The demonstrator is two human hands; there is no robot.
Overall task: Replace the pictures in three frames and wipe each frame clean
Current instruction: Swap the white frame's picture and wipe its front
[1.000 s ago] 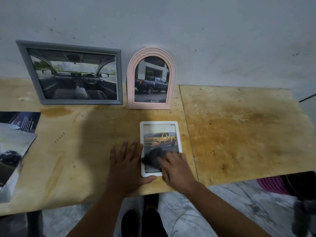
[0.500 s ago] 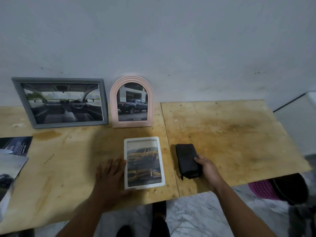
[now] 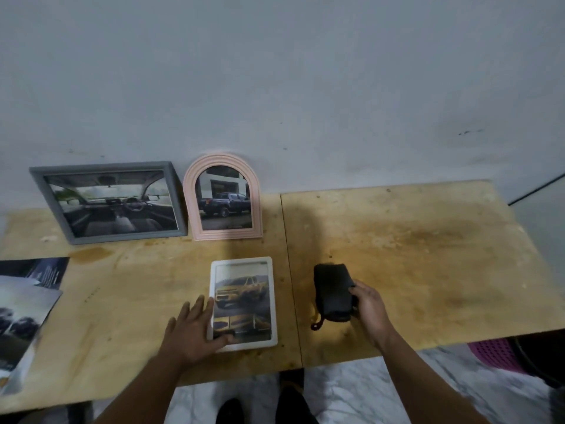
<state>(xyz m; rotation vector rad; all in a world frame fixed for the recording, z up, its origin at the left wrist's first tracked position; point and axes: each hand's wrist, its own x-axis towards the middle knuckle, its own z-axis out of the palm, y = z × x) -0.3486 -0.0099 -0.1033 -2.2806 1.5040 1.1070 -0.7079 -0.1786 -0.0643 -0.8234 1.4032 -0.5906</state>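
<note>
White-edged and lying flat, the small frame (image 3: 243, 302) sits face up on the plywood worktop (image 3: 412, 255) near its front edge, showing a yellow pickup with smaller pictures beneath it. The left hand (image 3: 195, 328) rests flat against the white frame's left edge, fingers straight and spread, thumb laid across the frame's lower left corner. To the right of the white frame, just past the seam between the two plywood boards, lies a folded black cloth (image 3: 333, 292) with a small loop trailing from its near end — the right hand (image 3: 371, 310) holds its right side, fingertips curled onto the fabric. Behind the white frame, leaning on the pale wall (image 3: 275, 87), stands a pink arched frame (image 3: 223, 197) with a dark pickup in it, and just left of that a grey rectangular frame (image 3: 110, 201) holding a view of a car interior — the two stand side by side, almost touching. Far to the left of the white frame, loose printed car pictures (image 3: 27, 304) overlap at the worktop's edge. Below and right of the white frame, under the worktop's far corner, part of a purple basket (image 3: 495, 353) shows on the marbled floor (image 3: 351, 393).
</note>
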